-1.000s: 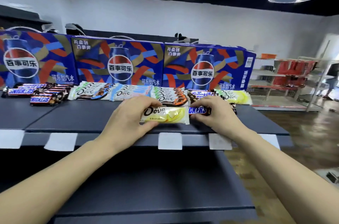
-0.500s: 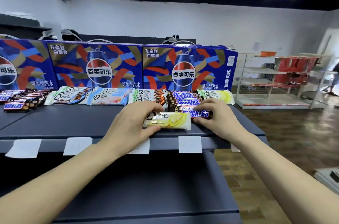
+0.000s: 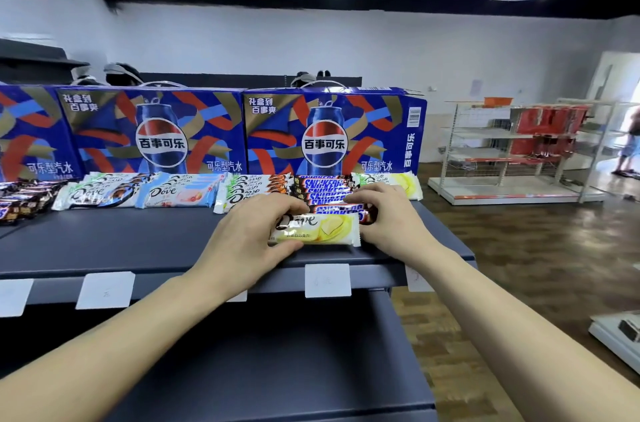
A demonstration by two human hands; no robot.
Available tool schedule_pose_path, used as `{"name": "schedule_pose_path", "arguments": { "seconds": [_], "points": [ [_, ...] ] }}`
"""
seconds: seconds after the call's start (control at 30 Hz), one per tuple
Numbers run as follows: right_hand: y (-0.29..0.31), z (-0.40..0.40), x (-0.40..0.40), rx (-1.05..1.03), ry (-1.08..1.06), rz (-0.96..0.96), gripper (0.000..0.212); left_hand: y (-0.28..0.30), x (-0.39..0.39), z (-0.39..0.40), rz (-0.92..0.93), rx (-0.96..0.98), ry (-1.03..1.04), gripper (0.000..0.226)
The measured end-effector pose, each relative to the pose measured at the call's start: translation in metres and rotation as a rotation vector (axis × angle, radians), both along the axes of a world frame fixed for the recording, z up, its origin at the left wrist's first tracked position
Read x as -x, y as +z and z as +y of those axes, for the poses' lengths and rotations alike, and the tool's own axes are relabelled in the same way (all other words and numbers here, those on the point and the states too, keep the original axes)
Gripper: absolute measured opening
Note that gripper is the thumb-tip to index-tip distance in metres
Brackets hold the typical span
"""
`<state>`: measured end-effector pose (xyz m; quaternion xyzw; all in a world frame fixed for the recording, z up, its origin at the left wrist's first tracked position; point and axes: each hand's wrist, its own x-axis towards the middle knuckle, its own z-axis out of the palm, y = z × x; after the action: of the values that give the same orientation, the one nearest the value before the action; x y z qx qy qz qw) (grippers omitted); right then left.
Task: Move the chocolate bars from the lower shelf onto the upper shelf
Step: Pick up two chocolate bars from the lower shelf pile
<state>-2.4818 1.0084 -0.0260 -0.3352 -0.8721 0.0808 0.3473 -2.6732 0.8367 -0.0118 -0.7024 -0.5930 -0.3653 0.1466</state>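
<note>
A yellow-and-white Dove bar (image 3: pixel 317 230) lies near the front edge of the upper shelf (image 3: pixel 121 241). My left hand (image 3: pixel 249 234) grips its left end. My right hand (image 3: pixel 388 217) touches its right end and a Snickers bar (image 3: pixel 341 209) just behind it; whether it grips either I cannot tell. Behind them, rows of Dove bars (image 3: pixel 180 191) and stacked Snickers bars (image 3: pixel 322 188) line the back of the upper shelf. The lower shelf (image 3: pixel 277 352) shows no bars in the part I can see.
Blue Pepsi gift boxes (image 3: pixel 156 134) stand along the back of the upper shelf. White price tags (image 3: pixel 327 280) hang on its front edge. More Snickers bars (image 3: pixel 20 200) lie at the far left. White wire racks (image 3: pixel 512 151) stand across the wooden floor at right.
My view has shifted to the right, so the shelf contents sit further left in frame. Both hands stay at the yellow Dove bar near the front edge.
</note>
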Motion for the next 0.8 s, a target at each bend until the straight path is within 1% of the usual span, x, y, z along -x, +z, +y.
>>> {"name": "schedule_pose_path", "arguments": {
  "seconds": [0.07, 0.13, 0.2, 0.33, 0.47, 0.63, 0.8],
  "points": [
    [0.004, 0.003, -0.012, -0.005, -0.004, 0.056, 0.033, 0.000, -0.008, 0.007, 0.009, 0.000, -0.010, 0.046],
    [0.009, 0.007, -0.028, -0.015, -0.024, 0.133, 0.024, 0.001, -0.018, 0.017, 0.021, -0.004, -0.025, 0.045],
    [0.013, 0.010, -0.044, -0.003, -0.061, 0.160, 0.019, 0.003, -0.032, 0.029, 0.033, -0.012, -0.043, 0.045],
    [0.014, 0.021, -0.067, 0.010, -0.112, 0.125, 0.021, 0.005, -0.057, 0.053, 0.055, -0.029, -0.068, 0.044],
    [0.012, 0.036, -0.081, 0.004, -0.142, 0.074, 0.028, 0.008, -0.070, 0.072, 0.042, -0.030, -0.075, 0.044],
    [0.011, 0.063, -0.093, 0.001, -0.192, 0.077, 0.026, 0.015, -0.079, 0.100, 0.027, -0.032, -0.070, 0.042],
    [0.013, 0.086, -0.105, 0.009, -0.189, 0.054, 0.029, 0.017, -0.084, 0.136, 0.004, -0.017, -0.084, 0.041]
  ]
}}
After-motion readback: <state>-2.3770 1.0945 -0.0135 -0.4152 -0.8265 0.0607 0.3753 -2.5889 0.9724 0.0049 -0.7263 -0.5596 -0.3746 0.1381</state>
